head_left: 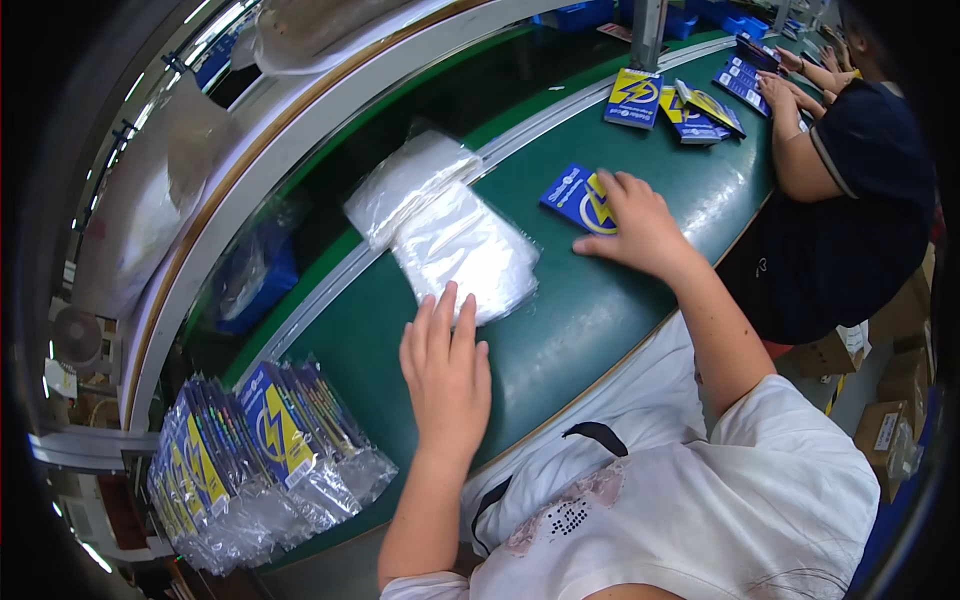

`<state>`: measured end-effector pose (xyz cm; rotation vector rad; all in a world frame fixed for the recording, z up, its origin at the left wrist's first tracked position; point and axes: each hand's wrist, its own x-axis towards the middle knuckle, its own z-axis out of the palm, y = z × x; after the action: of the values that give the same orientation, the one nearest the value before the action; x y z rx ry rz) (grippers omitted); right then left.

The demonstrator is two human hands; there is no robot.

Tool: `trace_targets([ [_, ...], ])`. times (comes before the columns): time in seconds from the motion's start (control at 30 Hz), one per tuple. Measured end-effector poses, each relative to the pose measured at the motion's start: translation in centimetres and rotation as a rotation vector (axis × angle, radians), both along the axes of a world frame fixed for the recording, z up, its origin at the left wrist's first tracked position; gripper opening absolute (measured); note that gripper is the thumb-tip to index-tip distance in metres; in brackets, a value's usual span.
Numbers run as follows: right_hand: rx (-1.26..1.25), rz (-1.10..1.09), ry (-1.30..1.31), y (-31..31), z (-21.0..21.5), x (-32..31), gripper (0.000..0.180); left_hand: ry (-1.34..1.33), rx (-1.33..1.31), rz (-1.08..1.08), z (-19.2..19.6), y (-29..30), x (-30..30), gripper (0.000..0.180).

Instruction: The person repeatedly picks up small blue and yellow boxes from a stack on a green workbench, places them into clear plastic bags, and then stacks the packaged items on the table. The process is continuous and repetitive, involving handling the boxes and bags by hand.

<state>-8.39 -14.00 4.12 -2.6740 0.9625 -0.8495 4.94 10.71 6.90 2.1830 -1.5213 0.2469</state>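
Note:
My right hand (640, 228) spans the right end of a blue-and-yellow flat pack (568, 200) with a lightning bolt on it. Its fingers lie on the far side and the thumb on the near side, gripping the pack on the green table. With fingers stretched out, my left hand (445, 375) holds nothing. Its fingertips are at the near edge of a pile of clear plastic bags (465, 255); whether they touch it I cannot tell. Another bundle of clear bags (415, 180) lies partly beneath that pile.
Bagged blue-and-yellow packs (275, 425) stand in rows at the left. More packs (632, 98) lie loose at the far right. A person in dark clothing (850, 170) works there. A metal rail (330, 275) runs between the green table (540, 345) and a dark green strip; a blue bin (265, 290) sits beyond it.

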Motion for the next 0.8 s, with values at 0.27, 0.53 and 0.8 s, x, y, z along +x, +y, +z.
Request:
trace_targets([
  [0.27, 0.384, 0.081, -0.591, 2.7, 0.1, -0.9, 0.069, 0.020, -0.038, -0.061, 0.4, -2.4, 3.5, 0.017],
  [0.53, 1.941, 0.672, -0.772, 4.5, 0.4, -1.1, 0.047, 0.189, -0.157, -0.019, 0.1, -2.5, 2.7, 0.023],
  [0.8, 2.156, 0.881, -0.466, 7.7, 0.9, 1.2, 0.058, 0.302, -0.268, -0.041, 1.1, -2.8, 2.8, 0.012],
])
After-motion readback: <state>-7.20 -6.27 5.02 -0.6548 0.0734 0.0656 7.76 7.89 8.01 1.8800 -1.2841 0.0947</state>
